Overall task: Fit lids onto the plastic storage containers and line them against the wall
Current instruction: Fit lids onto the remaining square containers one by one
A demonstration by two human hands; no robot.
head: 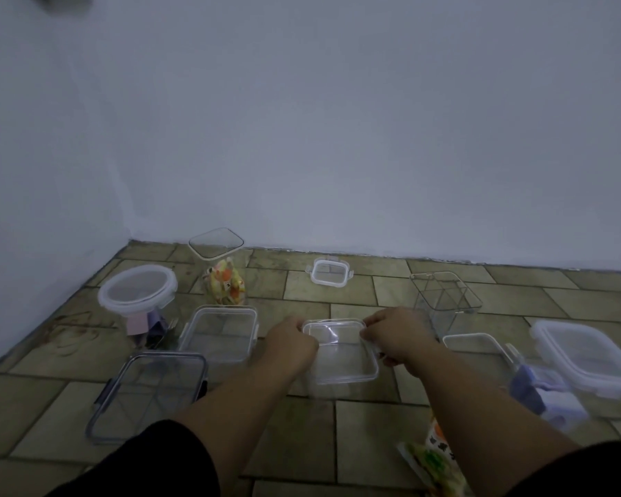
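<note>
Left hand [294,340] pinches the far-left corner of the clear square container [343,356]. Right hand [397,338] grips its right edge, fingers curled over the rim. Both are holding, neither free. The container sits on the tiled floor [359,425], dead centre, well short of the wall [337,138]. It looks like a lid is on top of it, but it's clear on clear, so I can't tell if it's seated.

Handling, my read: light, thin-walled and slick. It's stiff enough overall, with some flex at the rim. It's unlikely to crack, and the clips are probably the weak point. Press at opposite edges or corners, not mid-panel. Carry it by the sides with two hands.

Around it:
- rectangular tub [219,333] just beside the left hand
- dark-rimmed tub [151,392] nearer, on the left
- flat lid [477,347] just right of the right wrist
- open clear bin [445,295] beyond the flat lid
- big white-rimmed container [585,356] far right, purple cloth [542,392] beside it
- round tub [137,288] and a snack-filled jar [225,281] far left, near the corner
- snack packet [434,457] by the right forearm

In the way: the small clip-lock box [328,272] lies between the held container and the wall, on the straight path. Go round it or pick a slot beside it.
</note>
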